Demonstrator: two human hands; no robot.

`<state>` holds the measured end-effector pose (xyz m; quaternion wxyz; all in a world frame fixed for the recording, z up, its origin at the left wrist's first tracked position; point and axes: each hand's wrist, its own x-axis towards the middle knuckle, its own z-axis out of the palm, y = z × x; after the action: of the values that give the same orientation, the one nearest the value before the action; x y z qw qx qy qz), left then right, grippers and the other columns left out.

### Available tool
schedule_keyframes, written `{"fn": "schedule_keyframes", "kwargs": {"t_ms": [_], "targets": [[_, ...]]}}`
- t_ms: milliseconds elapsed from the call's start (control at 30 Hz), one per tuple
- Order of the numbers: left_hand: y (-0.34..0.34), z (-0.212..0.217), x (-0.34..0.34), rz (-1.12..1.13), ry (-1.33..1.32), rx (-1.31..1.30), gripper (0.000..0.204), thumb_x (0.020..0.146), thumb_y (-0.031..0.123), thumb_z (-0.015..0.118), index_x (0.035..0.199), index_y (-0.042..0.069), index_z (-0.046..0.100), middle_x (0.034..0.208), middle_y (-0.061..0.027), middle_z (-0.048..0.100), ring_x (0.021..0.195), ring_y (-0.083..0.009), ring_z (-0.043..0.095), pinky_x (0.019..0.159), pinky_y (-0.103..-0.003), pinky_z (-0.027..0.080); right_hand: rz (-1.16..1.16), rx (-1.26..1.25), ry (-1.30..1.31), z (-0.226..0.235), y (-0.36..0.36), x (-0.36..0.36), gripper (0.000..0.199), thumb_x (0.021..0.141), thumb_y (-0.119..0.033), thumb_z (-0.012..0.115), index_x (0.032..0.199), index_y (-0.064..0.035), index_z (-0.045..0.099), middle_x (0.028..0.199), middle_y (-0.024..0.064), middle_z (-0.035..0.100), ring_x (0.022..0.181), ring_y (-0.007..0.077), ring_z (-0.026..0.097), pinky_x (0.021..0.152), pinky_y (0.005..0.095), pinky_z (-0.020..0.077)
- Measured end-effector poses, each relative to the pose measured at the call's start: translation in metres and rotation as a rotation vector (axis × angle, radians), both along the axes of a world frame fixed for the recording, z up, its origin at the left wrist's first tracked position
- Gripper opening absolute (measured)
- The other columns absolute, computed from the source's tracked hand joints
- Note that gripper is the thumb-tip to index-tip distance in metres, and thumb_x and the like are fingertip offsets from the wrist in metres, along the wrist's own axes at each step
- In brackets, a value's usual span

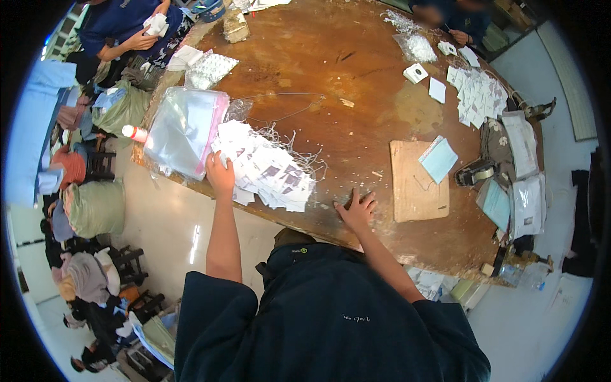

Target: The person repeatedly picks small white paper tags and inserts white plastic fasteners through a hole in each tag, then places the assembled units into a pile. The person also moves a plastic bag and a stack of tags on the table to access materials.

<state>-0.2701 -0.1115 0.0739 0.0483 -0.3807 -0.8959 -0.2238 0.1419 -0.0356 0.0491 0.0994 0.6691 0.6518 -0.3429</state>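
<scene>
My left hand (220, 176) lies at the near left of a heap of white paper tags with strings (270, 169), its fingers apart and nothing in its grip. It touches the place where the tags meet a stack of clear plastic bags with a pink edge (184, 130). On the bare wood to the right of the tags, my right hand (358, 210) rests with fingers spread and holds nothing. A flat piece of brown cardboard (407, 184) lies just right of it, with a light blue notepad (438, 159) across its upper right part.
The worn wooden table (299, 57) spreads out ahead. A red-capped white bottle (134, 133) stands by its left edge. Another tag pile (477, 95) and a tape dispenser (477, 173) lie to the right. Two people sit at the far side; one holds something white (156, 25).
</scene>
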Motion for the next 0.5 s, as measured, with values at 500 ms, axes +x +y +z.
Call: {"fn": "schedule_keyframes", "kwargs": {"t_ms": [500], "targets": [[0.035,-0.036,-0.061,0.022,-0.453,-0.229,0.097,0.076,0.073,0.063,0.151,0.017,0.033,0.153,-0.0256,0.018,0.138,-0.0484,0.027,0.11,-0.053,0.031,-0.202,0.113,0.565,-0.016,-0.024,-0.124,0.087,0.079,-0.049,0.073,0.148,-0.0133,0.034,0.138,0.0309,0.036,0.125,0.0476,0.045,0.102,0.0485,0.0428]]}}
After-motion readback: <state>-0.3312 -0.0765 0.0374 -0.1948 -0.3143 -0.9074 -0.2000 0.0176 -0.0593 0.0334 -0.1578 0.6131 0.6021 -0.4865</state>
